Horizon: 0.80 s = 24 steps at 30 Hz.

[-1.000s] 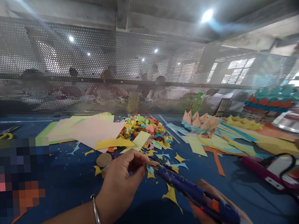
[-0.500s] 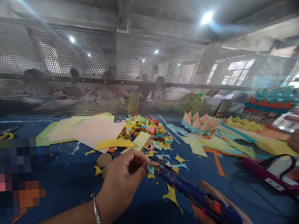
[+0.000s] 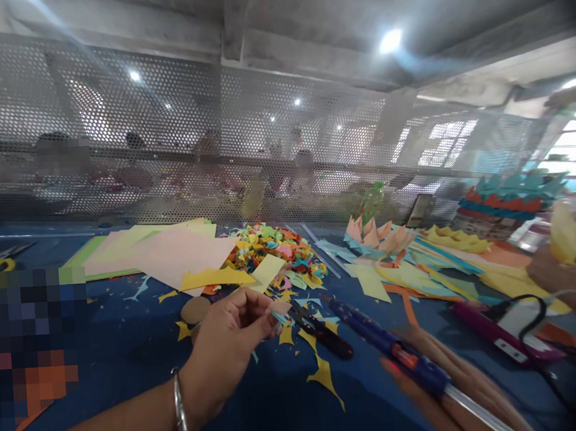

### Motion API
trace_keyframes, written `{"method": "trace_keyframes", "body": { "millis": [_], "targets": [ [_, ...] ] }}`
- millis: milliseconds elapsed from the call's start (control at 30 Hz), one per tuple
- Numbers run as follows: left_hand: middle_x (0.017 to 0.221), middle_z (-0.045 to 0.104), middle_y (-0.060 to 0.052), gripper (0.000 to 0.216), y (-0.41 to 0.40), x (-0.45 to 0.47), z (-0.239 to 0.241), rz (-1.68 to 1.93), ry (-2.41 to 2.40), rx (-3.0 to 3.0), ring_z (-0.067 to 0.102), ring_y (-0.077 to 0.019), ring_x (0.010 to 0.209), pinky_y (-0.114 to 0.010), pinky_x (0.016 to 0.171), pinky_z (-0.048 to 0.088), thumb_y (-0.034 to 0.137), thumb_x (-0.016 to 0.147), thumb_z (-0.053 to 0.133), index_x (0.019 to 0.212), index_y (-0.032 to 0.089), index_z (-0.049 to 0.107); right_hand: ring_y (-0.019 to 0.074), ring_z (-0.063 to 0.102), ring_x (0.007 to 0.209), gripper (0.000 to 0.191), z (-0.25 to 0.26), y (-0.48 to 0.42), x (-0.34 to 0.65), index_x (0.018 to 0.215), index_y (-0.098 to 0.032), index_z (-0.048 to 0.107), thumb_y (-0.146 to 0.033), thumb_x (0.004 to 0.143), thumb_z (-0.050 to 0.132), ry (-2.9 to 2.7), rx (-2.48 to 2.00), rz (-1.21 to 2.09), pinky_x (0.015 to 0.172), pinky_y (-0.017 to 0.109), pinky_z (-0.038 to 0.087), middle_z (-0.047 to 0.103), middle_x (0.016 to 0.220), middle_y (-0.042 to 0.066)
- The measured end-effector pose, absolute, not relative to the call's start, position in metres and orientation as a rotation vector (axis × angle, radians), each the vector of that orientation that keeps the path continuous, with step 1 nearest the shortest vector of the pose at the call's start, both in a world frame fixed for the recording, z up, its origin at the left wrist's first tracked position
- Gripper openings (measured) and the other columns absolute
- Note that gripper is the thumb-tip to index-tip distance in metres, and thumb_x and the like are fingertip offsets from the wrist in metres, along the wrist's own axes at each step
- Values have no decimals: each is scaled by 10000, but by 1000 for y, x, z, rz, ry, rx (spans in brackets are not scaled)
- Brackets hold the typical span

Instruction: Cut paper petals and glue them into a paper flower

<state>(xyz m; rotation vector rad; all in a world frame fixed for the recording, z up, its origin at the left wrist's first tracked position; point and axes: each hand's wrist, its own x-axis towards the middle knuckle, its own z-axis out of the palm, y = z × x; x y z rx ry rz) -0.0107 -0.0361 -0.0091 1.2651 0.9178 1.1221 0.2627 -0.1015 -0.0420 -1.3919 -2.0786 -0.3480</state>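
My left hand (image 3: 230, 339) hovers over the blue table (image 3: 130, 355), its fingers pinched on a small light-blue paper piece (image 3: 279, 317). My right hand (image 3: 455, 394), blurred at the lower right, is wrapped round a blue glue gun (image 3: 388, 346) whose nozzle points up-left, now apart from the paper piece. Dark scissors (image 3: 322, 330) lie on the table between the two hands, among yellow paper scraps (image 3: 322, 373).
Pastel paper sheets (image 3: 163, 252), a heap of coloured paper bits (image 3: 275, 242) and folded paper shapes (image 3: 377, 233) cover the far table. A pink device with a black cable (image 3: 510, 332) lies right. Another person's hand (image 3: 560, 277) holds yellow paper at the right edge. A perforated metal screen (image 3: 264, 145) stands behind.
The glue gun has drawn back to the right, away from the paper piece in my left hand, uncovering the scissors. The other person's hand has come further in with yellow paper.
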Motion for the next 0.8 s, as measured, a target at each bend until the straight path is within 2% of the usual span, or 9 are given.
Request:
{"method": "trace_keyframes", "body": {
  "millis": [67, 133, 233, 367, 500, 567, 633, 700, 800],
  "targets": [
    [650, 589, 13, 248, -35, -11, -10, 1104, 936, 1226, 529, -105, 625, -260, 654, 423, 326, 657, 718, 762, 154, 573, 239, 678, 846, 248, -33, -89, 275, 1059, -249, 571, -294, 856, 436, -2162, -1468, -349, 688, 299, 561, 679, 1000, 73],
    [647, 584, 14, 257, -35, -11, -10, 1094, 945, 1201, 526, -101, 612, -259, 646, 423, 321, 643, 727, 751, 151, 567, 251, 652, 937, 308, -27, -76, 286, 1115, -205, 530, -266, 822, 458, -2241, -1510, -406, 768, 331, 546, 646, 1093, 108],
    [631, 569, 23, 260, -35, -11, -11, 1090, 935, 1165, 525, -98, 588, -262, 632, 425, 304, 626, 736, 737, 152, 557, 279, 653, 919, 290, -24, -60, 297, 1041, -162, 572, -222, 777, 467, -2312, -1565, -471, 761, 388, 546, 662, 1030, 143],
    [634, 563, 24, 254, -36, -11, -12, 1080, 930, 1139, 529, -97, 583, -267, 639, 428, 292, 622, 732, 731, 151, 552, 295, 640, 953, 288, -29, -49, 311, 1021, -152, 599, -209, 755, 502, -2392, -1669, -389, 800, 433, 531, 661, 1037, 152],
    [629, 570, 15, 230, -36, -11, -10, 1066, 937, 1185, 531, -107, 584, -276, 639, 425, 296, 639, 706, 733, 153, 552, 292, 610, 1029, 343, -23, -51, 320, 1105, -197, 593, -320, 786, 554, -2458, -1665, -229, 861, 430, 509, 634, 1143, 128],
    [629, 572, 11, 216, -36, -10, -8, 1059, 952, 1235, 522, -110, 586, -276, 634, 419, 299, 647, 691, 729, 154, 553, 326, 589, 1055, 381, -9, -56, 309, 1092, -205, 613, -382, 756, 600, -2461, -1606, -220, 880, 467, 488, 635, 1147, 131],
    [624, 567, 14, 195, -37, -9, -6, 1051, 985, 1297, 504, -108, 587, -267, 620, 408, 286, 650, 681, 726, 154, 559, 292, 593, 1045, 325, 9, -62, 283, 1101, -236, 606, -380, 816, 543, -2441, -1561, -133, 883, 441, 481, 640, 1130, 98],
    [618, 562, 20, 165, -38, -9, -5, 1048, 1018, 1354, 493, -106, 585, -260, 605, 396, 255, 648, 669, 732, 155, 568, 232, 620, 951, 294, 26, -65, 249, 1103, -245, 588, -393, 872, 480, -2398, -1507, 15, 827, 376, 500, 651, 1063, 75],
    [609, 563, 26, 120, -37, -9, -6, 1064, 1017, 1411, 491, -104, 581, -250, 584, 382, 210, 649, 640, 735, 156, 574, 195, 613, 849, 281, 38, -63, 199, 1056, -222, 587, -410, 856, 524, -2391, -1361, 147, 749, 321, 490, 656, 962, 60]
  ]
}}
